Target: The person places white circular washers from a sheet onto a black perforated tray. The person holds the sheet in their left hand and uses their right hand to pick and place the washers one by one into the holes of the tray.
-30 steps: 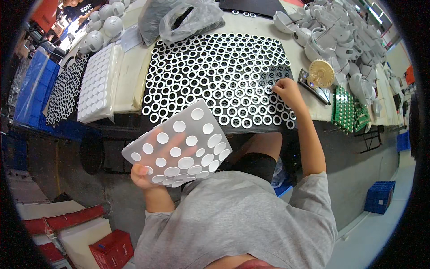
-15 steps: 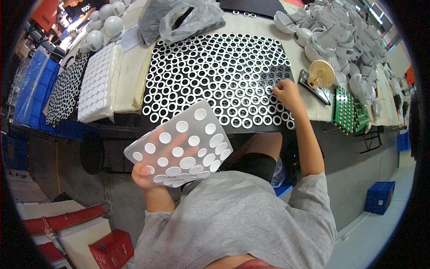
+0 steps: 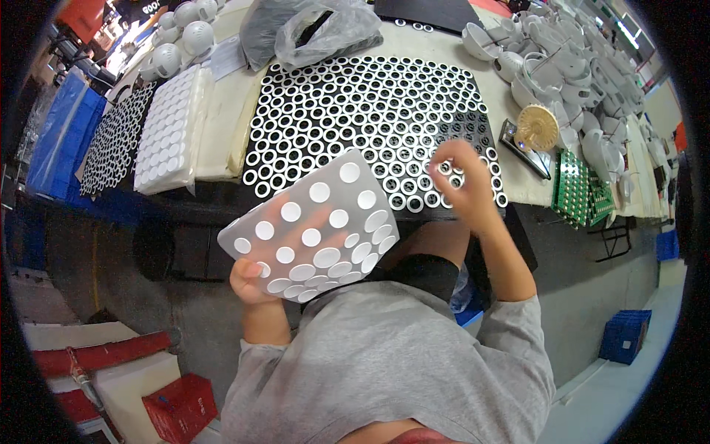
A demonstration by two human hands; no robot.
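My left hand [image 3: 248,280] holds up a translucent backing sheet [image 3: 310,229] dotted with several white round stickers, tilted over my lap in front of the table edge. My right hand [image 3: 466,185] is blurred, raised just above the near right corner of a black tray [image 3: 355,111] covered with rows of white rings. Its fingers are curled, and I cannot tell whether anything is pinched between them. The two hands are apart, with the sheet's right edge a short way left of the right hand.
A stack of white-disc sheets [image 3: 166,129] and a second ring tray [image 3: 111,140] lie to the left. A plastic bag [image 3: 318,29] sits at the back, with white dome housings [image 3: 562,66], a gold round part [image 3: 538,127] and green circuit boards [image 3: 580,189] to the right. Blue crates [image 3: 59,126] and a red box [image 3: 181,403] stand on the floor.
My right hand has lifted off the tray's near right corner and moved left, toward the sheet. The sheet in my left hand has risen slightly.
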